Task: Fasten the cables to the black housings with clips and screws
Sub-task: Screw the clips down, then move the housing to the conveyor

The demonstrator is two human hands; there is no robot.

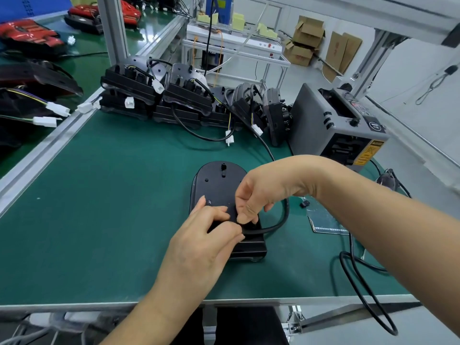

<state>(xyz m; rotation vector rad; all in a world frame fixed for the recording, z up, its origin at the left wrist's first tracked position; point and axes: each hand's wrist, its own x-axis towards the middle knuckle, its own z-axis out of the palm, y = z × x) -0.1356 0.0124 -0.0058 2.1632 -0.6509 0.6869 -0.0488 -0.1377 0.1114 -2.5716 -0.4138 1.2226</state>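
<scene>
A black housing [219, 181] lies flat on the green mat in front of me, rounded end away from me. A black cable [278, 225] loops from its near end round to the right. My left hand [201, 242] rests on the housing's near part, its fingertips pinching the cable where it meets the housing. My right hand [256, 195] reaches in from the right, fingers curled down, pinching the same spot on the cable. Any clip or screw is hidden under my fingers.
Several black housings [154, 95] with cables and white connectors [130, 102] are stacked at the back of the mat. A grey tape dispenser [336, 125] stands at the right. Red lamp parts [27, 33] lie on the left bench. A black cord [368, 295] loops off the front right edge.
</scene>
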